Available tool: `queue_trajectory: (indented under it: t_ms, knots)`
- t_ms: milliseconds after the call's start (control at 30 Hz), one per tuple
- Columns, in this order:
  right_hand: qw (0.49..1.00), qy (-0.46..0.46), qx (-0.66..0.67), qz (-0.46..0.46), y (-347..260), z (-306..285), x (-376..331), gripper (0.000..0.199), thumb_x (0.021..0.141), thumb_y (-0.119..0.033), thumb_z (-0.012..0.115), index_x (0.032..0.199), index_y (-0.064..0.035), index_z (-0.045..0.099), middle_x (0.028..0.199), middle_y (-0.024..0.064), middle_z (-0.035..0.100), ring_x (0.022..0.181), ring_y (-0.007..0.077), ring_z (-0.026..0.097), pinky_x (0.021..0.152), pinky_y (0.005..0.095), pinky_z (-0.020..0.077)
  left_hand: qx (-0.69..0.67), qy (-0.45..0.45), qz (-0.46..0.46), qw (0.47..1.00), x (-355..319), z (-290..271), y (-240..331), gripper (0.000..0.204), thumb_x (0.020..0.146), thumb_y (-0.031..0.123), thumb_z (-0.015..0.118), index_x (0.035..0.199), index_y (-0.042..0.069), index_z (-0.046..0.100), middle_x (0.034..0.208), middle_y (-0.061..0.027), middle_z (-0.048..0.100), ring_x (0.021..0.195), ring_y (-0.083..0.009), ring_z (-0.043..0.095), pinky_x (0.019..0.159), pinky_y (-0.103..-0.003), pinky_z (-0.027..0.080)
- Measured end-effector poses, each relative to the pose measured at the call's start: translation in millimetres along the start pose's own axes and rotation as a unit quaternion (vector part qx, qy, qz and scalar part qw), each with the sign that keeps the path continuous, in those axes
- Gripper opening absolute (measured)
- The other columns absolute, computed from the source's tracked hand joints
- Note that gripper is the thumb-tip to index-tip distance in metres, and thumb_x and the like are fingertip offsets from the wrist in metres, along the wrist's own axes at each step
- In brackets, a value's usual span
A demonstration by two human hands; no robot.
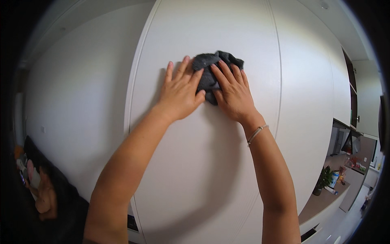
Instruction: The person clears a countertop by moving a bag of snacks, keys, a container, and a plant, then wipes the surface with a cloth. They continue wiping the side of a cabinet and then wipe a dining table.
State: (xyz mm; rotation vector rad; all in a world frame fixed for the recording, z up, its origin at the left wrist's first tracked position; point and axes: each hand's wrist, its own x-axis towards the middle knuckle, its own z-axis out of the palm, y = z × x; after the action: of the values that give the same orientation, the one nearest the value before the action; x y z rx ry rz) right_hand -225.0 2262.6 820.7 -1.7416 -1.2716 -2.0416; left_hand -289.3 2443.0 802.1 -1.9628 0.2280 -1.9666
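A dark grey cloth point(208, 79) is bunched against a tall white cabinet door point(203, 171) in front of me. My left hand point(178, 91) lies flat on the door, fingers spread, with the fingertips on the cloth's left edge. My right hand point(231, 93) presses flat on the cloth's right side, covering part of it. A thin bracelet point(256, 133) circles my right wrist. Both forearms reach up from the lower edge.
More white cabinet panels point(313, 101) run to the right, a plain white wall point(77, 105) to the left. At lower right stands a counter point(325, 199) with a small potted plant point(324, 179) and packages. A dark sofa point(53, 195) with cushions sits at lower left.
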Motion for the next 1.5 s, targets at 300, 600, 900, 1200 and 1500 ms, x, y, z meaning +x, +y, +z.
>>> queue_trajectory:
  t_ms: [300, 600, 900, 1200, 1500]
  knots:
    - [0.999, 0.037, 0.006, -0.038, -74.4, 66.3, 110.7, 0.056, 0.088, -0.029, 0.055, 0.142, -0.0163, 0.045, 0.150, 0.0067, 0.040, 0.139, 0.0306, 0.031, 0.118, 0.0464, 0.0189, 0.054, -0.009, -0.065, 0.996, -5.8, -22.8, -134.6, 0.061, 0.094, 0.030, 0.045, 0.147, 0.003, 0.033, 0.150, -0.0153, 0.037, 0.148, -0.0310, 0.013, 0.118, -0.052, 0.005]
    - [0.994, 0.026, 0.067, -0.082, -136.9, 74.8, 36.5, 0.054, 0.083, -0.024, 0.059, 0.134, -0.0084, 0.052, 0.142, 0.0102, 0.048, 0.134, 0.0308, 0.038, 0.115, 0.0478, 0.0228, -0.066, 0.006, -0.046, 0.997, -122.9, -9.3, -131.3, 0.064, 0.091, 0.026, 0.049, 0.146, -0.001, 0.030, 0.148, -0.0217, 0.036, 0.145, -0.0395, 0.019, 0.117, -0.056, 0.009]
    - [0.962, -0.191, 0.194, -0.022, -274.4, 49.9, -208.2, 0.055, 0.088, -0.021, 0.054, 0.141, -0.0097, 0.046, 0.145, 0.0083, 0.047, 0.125, 0.0237, 0.046, 0.112, 0.0451, 0.0266, -0.131, -0.194, -0.126, 0.964, -407.2, -49.7, 2.4, 0.074, 0.083, 0.026, 0.056, 0.144, -0.008, 0.030, 0.149, -0.0328, 0.025, 0.140, -0.0524, 0.018, 0.113, -0.065, 0.007]
    - [0.968, -0.226, 0.107, -0.021, -211.7, 16.2, -276.6, 0.056, 0.084, -0.021, 0.054, 0.139, -0.0092, 0.049, 0.141, 0.0103, 0.050, 0.116, 0.0253, 0.052, 0.106, 0.0469, 0.0323, -0.165, -0.225, -0.072, 0.958, -375.0, -34.1, 78.4, 0.081, 0.082, 0.038, 0.064, 0.147, 0.001, 0.033, 0.150, -0.0306, 0.028, 0.141, -0.0482, 0.022, 0.114, -0.061, 0.012]
    - [0.997, 0.018, -0.079, 0.000, -5.1, -4.5, -39.8, 0.070, 0.078, -0.020, 0.061, 0.143, -0.0042, 0.040, 0.146, 0.0198, 0.041, 0.135, 0.0381, 0.036, 0.115, 0.0511, 0.0227, -0.082, 0.025, 0.064, 0.994, -6.7, 9.6, 16.1, 0.062, 0.087, 0.034, 0.057, 0.137, 0.000, 0.042, 0.145, -0.0239, 0.039, 0.144, -0.0354, 0.024, 0.118, -0.049, 0.017]
